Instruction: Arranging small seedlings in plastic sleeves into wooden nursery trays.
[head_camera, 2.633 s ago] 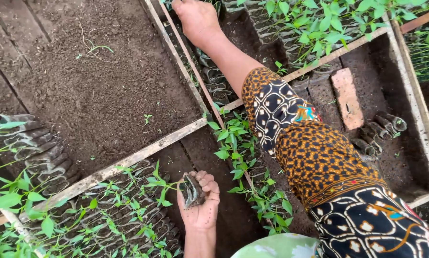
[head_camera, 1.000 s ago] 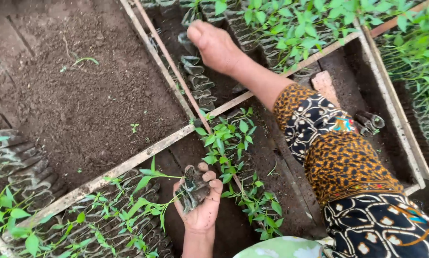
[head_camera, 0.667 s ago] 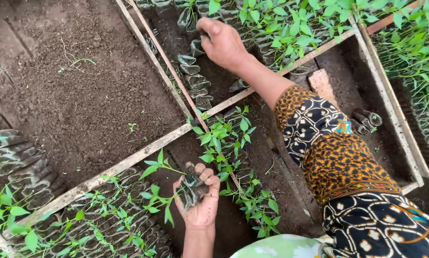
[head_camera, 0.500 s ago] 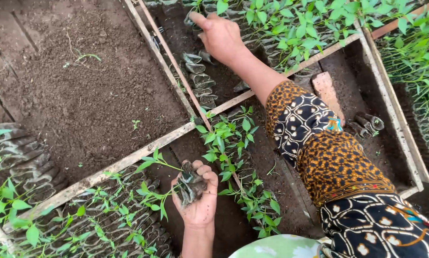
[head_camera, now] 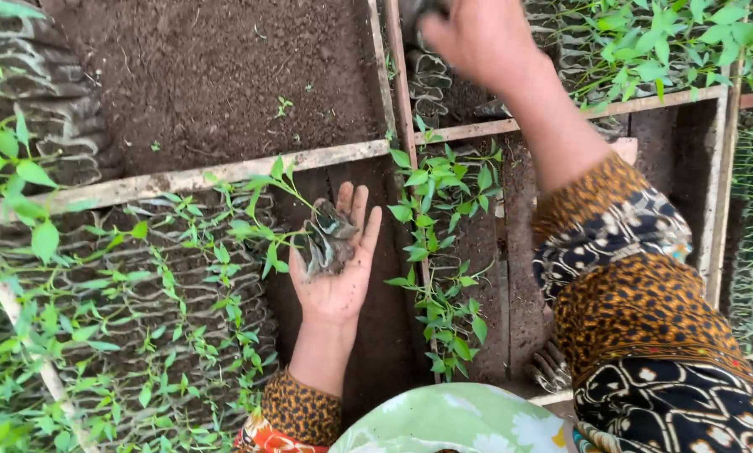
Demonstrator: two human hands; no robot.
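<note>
My left hand (head_camera: 338, 289) lies palm up in the middle of the view. It holds a small dark seedling bag (head_camera: 326, 243), and a thin green shoot leans out of the bag to the left. My right hand (head_camera: 481, 38) reaches far forward to the top edge. Its fingers curl around a dark soil bag (head_camera: 416, 10) in a row of bags, and the hand is blurred. A patterned brown and black sleeve (head_camera: 636, 285) covers my right arm.
A bare soil bed (head_camera: 225, 75) fills the upper left, framed by wooden slats (head_camera: 225, 174). Rows of bagged seedlings (head_camera: 141, 294) stand at the lower left. More seedlings (head_camera: 443, 243) stand beside my left hand and at the top right (head_camera: 645, 42). Empty dark bags (head_camera: 41, 75) lie far left.
My right hand has reached further forward along the row of bags and closed on one. My left hand has kept the seedling bag in its palm, and the view has shifted forward.
</note>
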